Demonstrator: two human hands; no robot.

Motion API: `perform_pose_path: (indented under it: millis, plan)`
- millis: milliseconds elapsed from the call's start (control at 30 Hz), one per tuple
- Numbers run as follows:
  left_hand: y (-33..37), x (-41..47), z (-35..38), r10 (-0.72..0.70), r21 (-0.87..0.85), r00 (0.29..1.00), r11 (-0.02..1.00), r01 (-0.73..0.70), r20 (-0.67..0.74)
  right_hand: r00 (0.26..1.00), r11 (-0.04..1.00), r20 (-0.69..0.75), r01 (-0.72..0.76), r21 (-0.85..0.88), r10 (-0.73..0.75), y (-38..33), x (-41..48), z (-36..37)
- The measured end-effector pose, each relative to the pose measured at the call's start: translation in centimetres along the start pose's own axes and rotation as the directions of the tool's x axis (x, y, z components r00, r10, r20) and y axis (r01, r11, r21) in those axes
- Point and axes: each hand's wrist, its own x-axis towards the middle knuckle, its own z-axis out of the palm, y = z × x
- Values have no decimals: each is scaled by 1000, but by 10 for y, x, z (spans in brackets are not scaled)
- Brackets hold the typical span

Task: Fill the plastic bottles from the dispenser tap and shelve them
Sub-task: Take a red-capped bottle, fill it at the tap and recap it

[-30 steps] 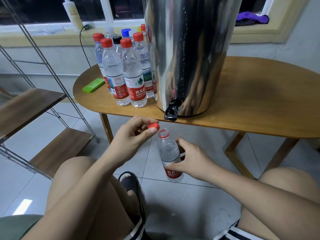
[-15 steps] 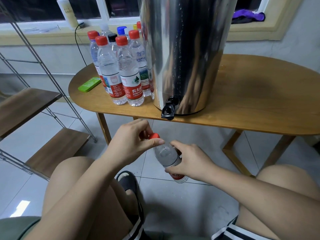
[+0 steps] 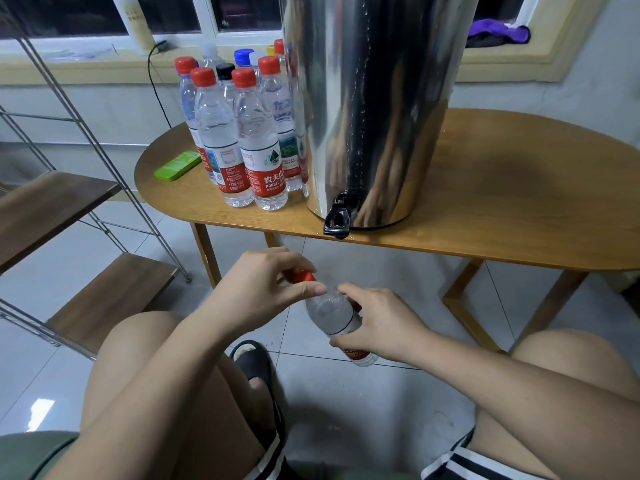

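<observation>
A clear plastic bottle (image 3: 330, 311) with a red label is tilted toward the left, below the table edge and over my knees. My right hand (image 3: 377, 323) grips its body. My left hand (image 3: 263, 289) pinches the red cap (image 3: 302, 276), which sits on the bottle's mouth. The steel dispenser (image 3: 370, 109) stands on the wooden table (image 3: 502, 202), its black tap (image 3: 337, 218) sticking out over the front edge above the bottle. Several capped bottles (image 3: 242, 133) stand grouped left of the dispenser.
A metal-framed rack with wooden shelves (image 3: 52, 209) stands at the left, a lower shelf (image 3: 114, 292) beneath it. A green flat object (image 3: 177, 165) lies on the table's left end. A black slipper (image 3: 254, 362) is on the tiled floor between my knees.
My left hand brought the red cap down onto the bottle's mouth. The bottle went from upright to tilted left and moved lower, away from the tap.
</observation>
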Motion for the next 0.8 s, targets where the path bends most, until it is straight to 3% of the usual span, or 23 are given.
perform_pose_path:
  millis: [100,367,567,800]
  plan:
    - [4,1,0,-29,74,999,997,30,-24,1000,1000,-14,4,-5,-4,-2,2,-2]
    - [3,0,-11,53,-142,995,989,-40,90,1000,1000,-22,18,-3,-18,0,0,-7]
    - [8,0,-11,-18,-7,999,1000,18,-48,1000,1000,-16,21,14,-20,-4,0,-6]
    - [8,-2,-14,46,-42,999,998,-45,10,1000,1000,-27,6,-11,-6,-6,1,-9]
